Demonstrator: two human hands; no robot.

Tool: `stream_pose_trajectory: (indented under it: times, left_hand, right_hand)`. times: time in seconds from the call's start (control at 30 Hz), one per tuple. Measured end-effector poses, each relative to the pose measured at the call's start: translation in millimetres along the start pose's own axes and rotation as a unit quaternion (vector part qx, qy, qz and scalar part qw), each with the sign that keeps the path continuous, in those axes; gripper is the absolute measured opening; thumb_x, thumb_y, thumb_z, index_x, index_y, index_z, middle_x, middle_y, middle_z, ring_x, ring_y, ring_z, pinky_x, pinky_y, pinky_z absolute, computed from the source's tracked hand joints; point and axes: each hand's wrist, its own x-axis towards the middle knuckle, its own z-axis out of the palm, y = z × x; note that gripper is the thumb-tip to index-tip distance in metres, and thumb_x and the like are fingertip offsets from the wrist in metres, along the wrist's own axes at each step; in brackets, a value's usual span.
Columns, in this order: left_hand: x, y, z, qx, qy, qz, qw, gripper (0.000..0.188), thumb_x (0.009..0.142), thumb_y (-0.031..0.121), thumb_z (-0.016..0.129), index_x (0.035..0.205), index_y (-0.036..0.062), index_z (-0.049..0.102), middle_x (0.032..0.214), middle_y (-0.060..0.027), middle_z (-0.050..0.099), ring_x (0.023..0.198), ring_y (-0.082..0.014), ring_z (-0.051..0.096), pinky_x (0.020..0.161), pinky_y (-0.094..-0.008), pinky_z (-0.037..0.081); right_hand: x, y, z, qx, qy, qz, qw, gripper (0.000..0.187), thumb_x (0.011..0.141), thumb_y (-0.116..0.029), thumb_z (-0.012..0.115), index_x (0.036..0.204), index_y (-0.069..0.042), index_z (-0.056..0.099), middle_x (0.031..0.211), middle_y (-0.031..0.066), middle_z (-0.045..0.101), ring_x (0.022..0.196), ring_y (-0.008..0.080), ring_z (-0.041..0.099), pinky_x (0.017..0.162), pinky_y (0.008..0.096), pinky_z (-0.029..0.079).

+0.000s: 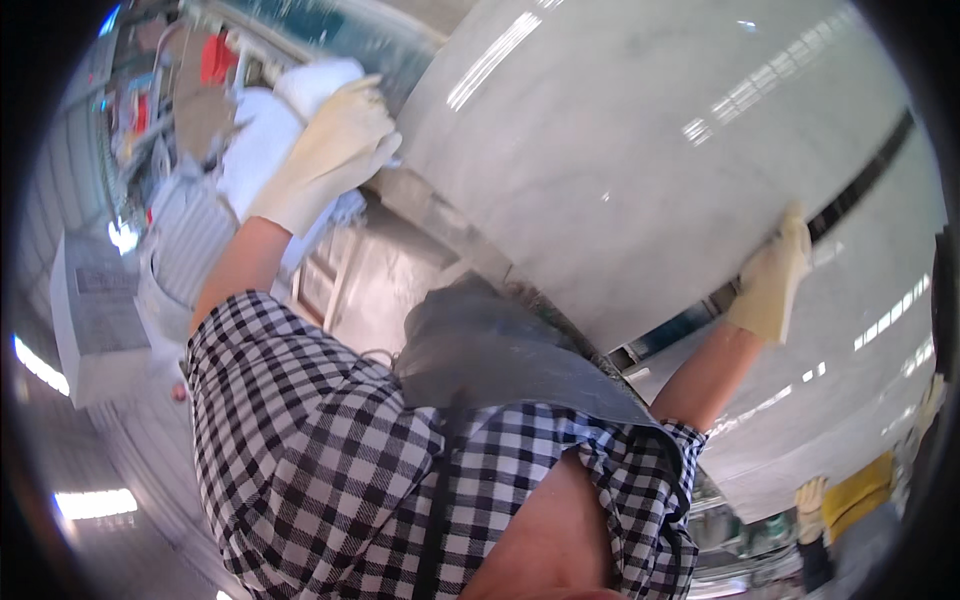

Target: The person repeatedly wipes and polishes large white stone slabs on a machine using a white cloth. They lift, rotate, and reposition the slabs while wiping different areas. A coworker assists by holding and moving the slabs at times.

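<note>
Here's my gloved right hand (778, 275) at the right edge of the glossy marbled slab (620, 140), fingers together; whether they pinch it, I can't tell. My gloved left hand (340, 145) is at the slab's left edge, fingers bent, grip unclear. I'd call this steadying or positioning; next seems to want even, two-handed control. Right of the slab, past a dark gap (862, 188), a second slab (860, 320). The slab's far edge is cut off; its underside, hidden.
</note>
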Motion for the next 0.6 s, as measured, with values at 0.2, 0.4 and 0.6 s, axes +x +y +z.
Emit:
stream_pose_trajectory:
  times: [0.2, 0.4, 0.6]
  left_hand:
    - [44, -32, -9, -0.012, -0.153, -0.124, 0.98, 0.032, 0.086, 0.033, 0.07, 0.077, 0.0031, 0.075, 0.082, -0.0199, 0.071, 0.086, -0.038, 0.067, 0.078, -0.0494, 0.052]
    - [159, -55, 21, -0.246, 0.195, -0.18, 0.932, 0.06, 0.094, 0.048, 0.064, 0.131, 0.0009, 0.063, 0.127, -0.0228, 0.066, 0.118, -0.0378, 0.063, 0.103, -0.0424, 0.048]
    - [239, -42, 3, -0.496, 0.104, -0.308, 0.805, 0.069, 0.1, 0.055, 0.057, 0.133, -0.0051, 0.062, 0.126, -0.0192, 0.069, 0.117, -0.026, 0.065, 0.099, -0.0352, 0.049]
  right_hand:
    - [4, 9, 20, 0.017, 0.023, 0.035, 0.999, 0.07, 0.1, -0.044, 0.065, 0.14, 0.01, 0.051, 0.131, 0.016, 0.062, 0.116, 0.0213, 0.059, 0.098, 0.0334, 0.047]
    - [26, -25, 34, -0.064, 0.087, -0.042, 0.993, 0.064, 0.102, -0.039, 0.056, 0.143, 0.009, 0.047, 0.132, 0.0164, 0.061, 0.115, 0.0225, 0.059, 0.1, 0.0339, 0.046]
    - [74, -55, 34, -0.083, 0.017, -0.091, 0.992, 0.058, 0.103, -0.037, 0.056, 0.141, 0.007, 0.049, 0.131, 0.0165, 0.061, 0.116, 0.0217, 0.059, 0.102, 0.0342, 0.046]
